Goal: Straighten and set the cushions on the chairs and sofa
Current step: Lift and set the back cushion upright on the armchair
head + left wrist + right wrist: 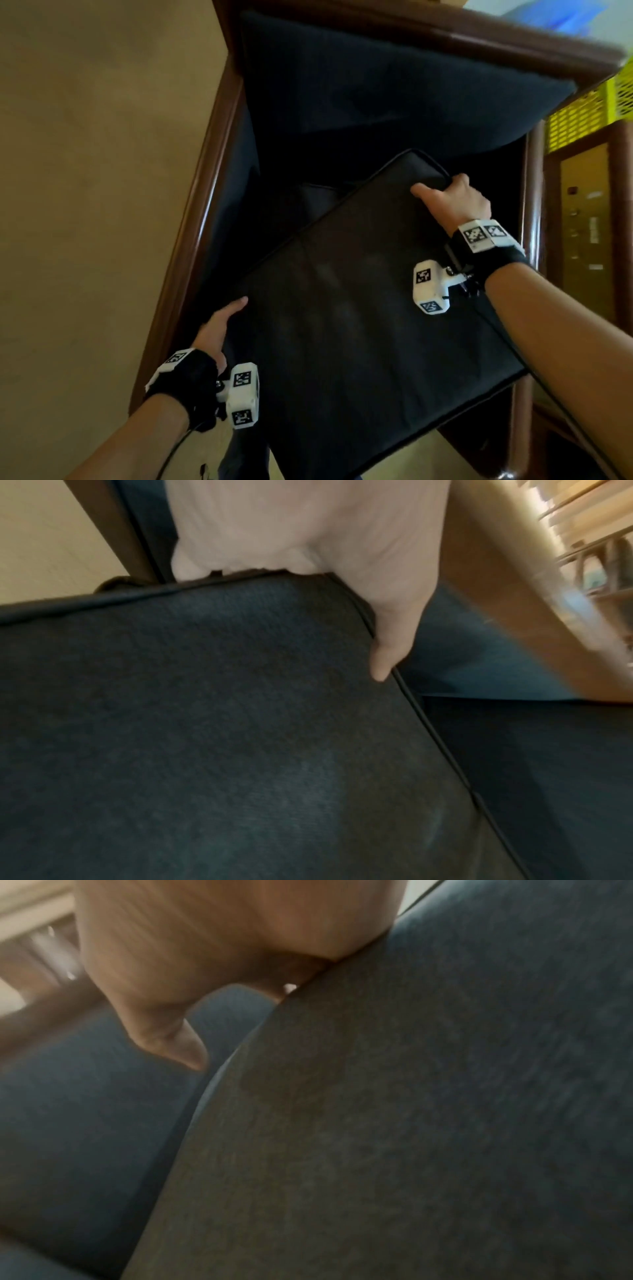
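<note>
Held a dark seat cushion [359, 308] askew over the wooden armchair [205, 192] — right hand [452, 202] gripping its far corner, left hand [219, 329] at its near-left edge. Back cushion [376, 89] leaned against the chair back.

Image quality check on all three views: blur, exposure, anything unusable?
Head: dim, seat cushion nearly black, edges bowed by the wide angle, top right corner smeared. Left wrist: left hand overexposed, background streaked. Right wrist: motion-blurred throughout, right hand soft.
</note>
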`<action>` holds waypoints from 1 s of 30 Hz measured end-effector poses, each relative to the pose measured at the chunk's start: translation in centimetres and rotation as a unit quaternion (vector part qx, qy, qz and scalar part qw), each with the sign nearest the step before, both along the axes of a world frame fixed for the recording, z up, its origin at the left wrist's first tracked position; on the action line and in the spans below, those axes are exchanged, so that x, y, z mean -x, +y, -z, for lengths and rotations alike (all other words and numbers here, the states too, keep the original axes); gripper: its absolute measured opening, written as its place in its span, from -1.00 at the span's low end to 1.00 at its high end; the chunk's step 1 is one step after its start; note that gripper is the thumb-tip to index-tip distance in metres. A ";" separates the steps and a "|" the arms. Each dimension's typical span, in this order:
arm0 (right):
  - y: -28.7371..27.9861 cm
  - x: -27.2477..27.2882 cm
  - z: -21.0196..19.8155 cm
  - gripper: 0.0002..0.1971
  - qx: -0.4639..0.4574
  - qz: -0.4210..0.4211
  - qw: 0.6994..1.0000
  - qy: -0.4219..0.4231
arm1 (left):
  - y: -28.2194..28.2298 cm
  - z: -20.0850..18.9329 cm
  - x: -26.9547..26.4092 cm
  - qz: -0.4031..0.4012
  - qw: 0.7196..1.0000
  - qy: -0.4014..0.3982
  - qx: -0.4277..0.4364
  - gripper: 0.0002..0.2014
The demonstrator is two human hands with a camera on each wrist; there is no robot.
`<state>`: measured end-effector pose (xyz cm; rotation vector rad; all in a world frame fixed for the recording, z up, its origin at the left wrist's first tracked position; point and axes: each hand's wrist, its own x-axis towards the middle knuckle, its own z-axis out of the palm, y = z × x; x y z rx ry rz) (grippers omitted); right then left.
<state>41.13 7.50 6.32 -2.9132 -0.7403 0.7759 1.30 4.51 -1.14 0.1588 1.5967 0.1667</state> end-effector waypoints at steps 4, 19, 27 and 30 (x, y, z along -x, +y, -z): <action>-3.1 0.0 -3.9 -0.12 -0.050 0.051 0.997 -0.003 | 1.1 -3.5 -0.6 -0.035 0.999 -0.024 -0.031 -0.44; -16.1 2.8 -20.2 -0.16 -0.388 0.377 0.840 0.043 | 8.3 -22.3 -3.4 -0.008 0.960 -0.107 -0.259 -0.40; -19.5 5.9 -17.1 0.07 -0.480 0.471 0.728 0.131 | 8.8 -25.8 -3.0 0.018 0.942 -0.102 -0.318 -0.66; -20.8 5.9 -14.9 -0.22 -0.419 0.456 0.772 0.143 | 7.7 -21.5 -1.7 0.072 0.954 -0.052 -0.286 -0.08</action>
